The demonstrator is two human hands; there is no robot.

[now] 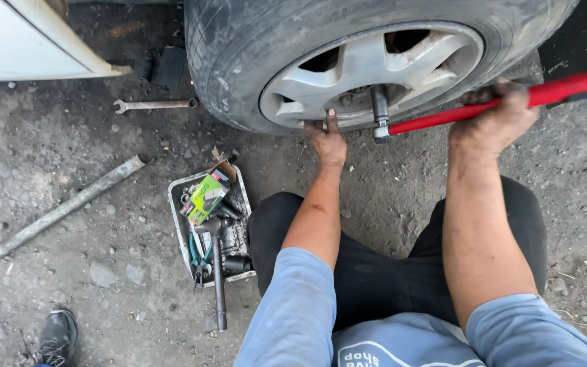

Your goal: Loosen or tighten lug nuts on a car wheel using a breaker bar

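Observation:
A car wheel [375,64] with a silver alloy rim and worn black tyre fills the top of the head view. A red-handled wrench [552,92] with a black socket [380,109] is set on the hub. My right hand [494,115] grips the red handle from above. My left hand [327,143] presses against the lower edge of the rim, fingers on the metal. I sit on the ground with my knees below the wheel.
A metal tray [174,204] of sockets, pliers, a green box and a long ratchet lies at my left knee. A grey pipe [69,204] and a spanner [154,105] lie on the dirt. Another person's black shoe [57,336] is bottom left.

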